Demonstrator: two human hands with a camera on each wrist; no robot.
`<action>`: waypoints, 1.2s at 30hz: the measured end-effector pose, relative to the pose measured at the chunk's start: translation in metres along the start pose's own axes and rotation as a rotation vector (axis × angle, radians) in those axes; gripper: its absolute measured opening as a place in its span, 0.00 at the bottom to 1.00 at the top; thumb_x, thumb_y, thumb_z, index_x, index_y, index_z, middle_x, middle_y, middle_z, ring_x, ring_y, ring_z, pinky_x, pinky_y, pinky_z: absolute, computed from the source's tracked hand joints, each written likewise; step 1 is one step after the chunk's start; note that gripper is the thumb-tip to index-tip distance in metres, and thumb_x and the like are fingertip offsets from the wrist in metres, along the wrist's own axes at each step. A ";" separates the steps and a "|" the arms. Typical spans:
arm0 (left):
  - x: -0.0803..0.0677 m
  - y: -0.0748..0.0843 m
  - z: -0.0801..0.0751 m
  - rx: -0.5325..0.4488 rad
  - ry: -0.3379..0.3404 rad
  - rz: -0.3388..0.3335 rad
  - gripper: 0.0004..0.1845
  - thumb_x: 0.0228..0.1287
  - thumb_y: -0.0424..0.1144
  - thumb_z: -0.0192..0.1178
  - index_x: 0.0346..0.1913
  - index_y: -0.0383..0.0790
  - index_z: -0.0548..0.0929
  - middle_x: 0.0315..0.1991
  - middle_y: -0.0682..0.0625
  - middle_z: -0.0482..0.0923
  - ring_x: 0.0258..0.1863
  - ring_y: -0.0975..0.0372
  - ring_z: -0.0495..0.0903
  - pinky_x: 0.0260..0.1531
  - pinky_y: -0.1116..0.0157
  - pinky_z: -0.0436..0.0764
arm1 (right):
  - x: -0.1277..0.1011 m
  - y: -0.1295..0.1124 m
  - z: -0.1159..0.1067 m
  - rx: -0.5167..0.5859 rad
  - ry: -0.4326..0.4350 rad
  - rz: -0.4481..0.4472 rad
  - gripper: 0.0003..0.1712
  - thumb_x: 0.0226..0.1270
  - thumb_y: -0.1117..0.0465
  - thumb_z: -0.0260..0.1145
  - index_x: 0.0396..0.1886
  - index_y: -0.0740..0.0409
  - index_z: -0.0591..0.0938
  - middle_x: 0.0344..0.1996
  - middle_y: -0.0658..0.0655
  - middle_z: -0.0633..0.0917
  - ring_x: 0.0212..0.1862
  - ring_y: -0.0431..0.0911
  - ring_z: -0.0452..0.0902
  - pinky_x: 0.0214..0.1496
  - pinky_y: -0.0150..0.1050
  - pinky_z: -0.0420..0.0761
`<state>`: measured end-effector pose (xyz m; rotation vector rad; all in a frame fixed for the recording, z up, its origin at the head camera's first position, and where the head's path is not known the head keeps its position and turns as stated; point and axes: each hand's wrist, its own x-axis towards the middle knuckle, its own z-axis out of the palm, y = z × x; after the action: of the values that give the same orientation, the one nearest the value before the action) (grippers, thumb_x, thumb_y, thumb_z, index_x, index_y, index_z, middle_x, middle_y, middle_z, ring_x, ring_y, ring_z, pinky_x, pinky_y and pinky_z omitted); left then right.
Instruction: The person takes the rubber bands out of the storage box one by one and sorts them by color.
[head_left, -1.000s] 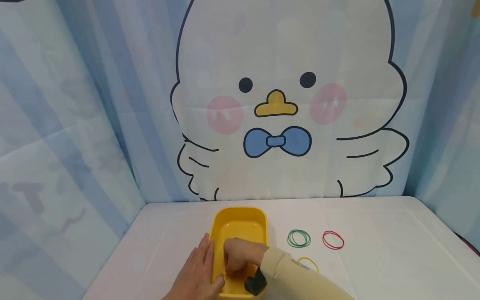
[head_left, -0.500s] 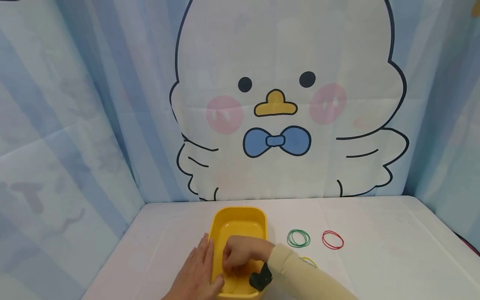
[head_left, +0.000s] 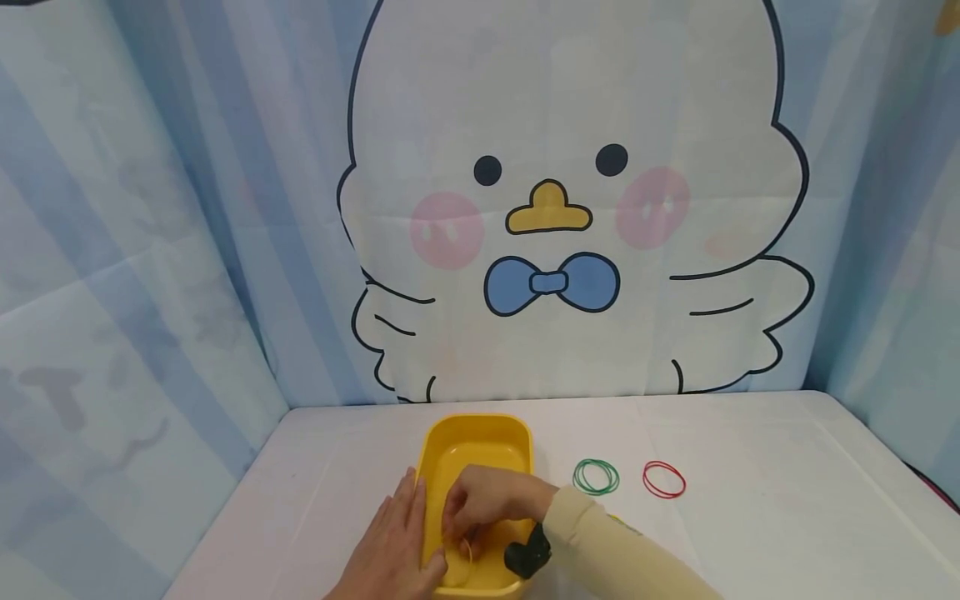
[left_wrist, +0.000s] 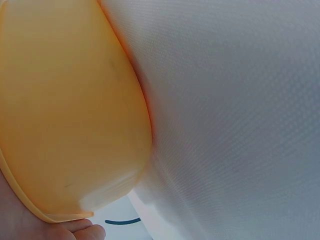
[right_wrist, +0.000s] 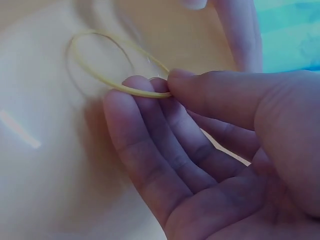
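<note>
Yellow tub (head_left: 475, 433): stood on the white surface (head_left: 750, 533), near edge, steadied at its 9 o'clock wall by the left hand (head_left: 393, 546), fingers laid flat.

Yellow band (right_wrist: 107, 65): pinched between thumb and fingertips (right_wrist: 150, 85) of the right hand (head_left: 487, 504), its loop lying on the tub floor.

Green band (head_left: 596, 477) and red band (head_left: 664, 480): lain at the tub's 3 o'clock, apart.

Step judged: band being deposited. Next move judged to call for a released pinch and a lifted hand.
</note>
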<state>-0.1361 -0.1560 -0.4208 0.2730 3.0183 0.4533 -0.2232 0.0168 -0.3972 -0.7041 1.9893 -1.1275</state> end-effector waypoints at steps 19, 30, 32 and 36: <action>0.000 0.000 0.001 0.012 0.019 0.018 0.46 0.62 0.55 0.53 0.75 0.27 0.57 0.79 0.36 0.48 0.74 0.47 0.61 0.73 0.42 0.59 | -0.018 -0.001 -0.024 0.058 0.071 -0.014 0.07 0.68 0.64 0.66 0.39 0.62 0.87 0.27 0.54 0.86 0.28 0.42 0.81 0.37 0.35 0.87; 0.000 0.002 0.002 0.001 0.004 -0.019 0.46 0.62 0.56 0.54 0.75 0.28 0.57 0.79 0.36 0.48 0.74 0.48 0.61 0.74 0.43 0.58 | -0.029 0.000 -0.037 0.117 0.082 -0.038 0.08 0.68 0.65 0.65 0.42 0.65 0.86 0.27 0.55 0.86 0.29 0.43 0.83 0.38 0.37 0.88; 0.000 0.003 0.002 -0.004 0.001 -0.023 0.47 0.62 0.57 0.54 0.75 0.28 0.56 0.79 0.36 0.47 0.74 0.47 0.61 0.74 0.42 0.58 | -0.032 0.001 -0.040 0.130 0.082 -0.043 0.08 0.68 0.65 0.64 0.41 0.65 0.86 0.27 0.55 0.86 0.29 0.43 0.83 0.38 0.37 0.88; 0.000 0.003 0.002 -0.007 -0.002 -0.030 0.47 0.62 0.57 0.54 0.75 0.28 0.56 0.79 0.37 0.47 0.74 0.47 0.60 0.74 0.43 0.57 | -0.037 0.003 -0.044 0.150 0.093 -0.048 0.08 0.68 0.65 0.65 0.42 0.65 0.86 0.28 0.56 0.86 0.29 0.44 0.83 0.38 0.38 0.88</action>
<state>-0.1354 -0.1528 -0.4215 0.2264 3.0141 0.4614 -0.2377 0.0666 -0.3723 -0.6344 1.9490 -1.3448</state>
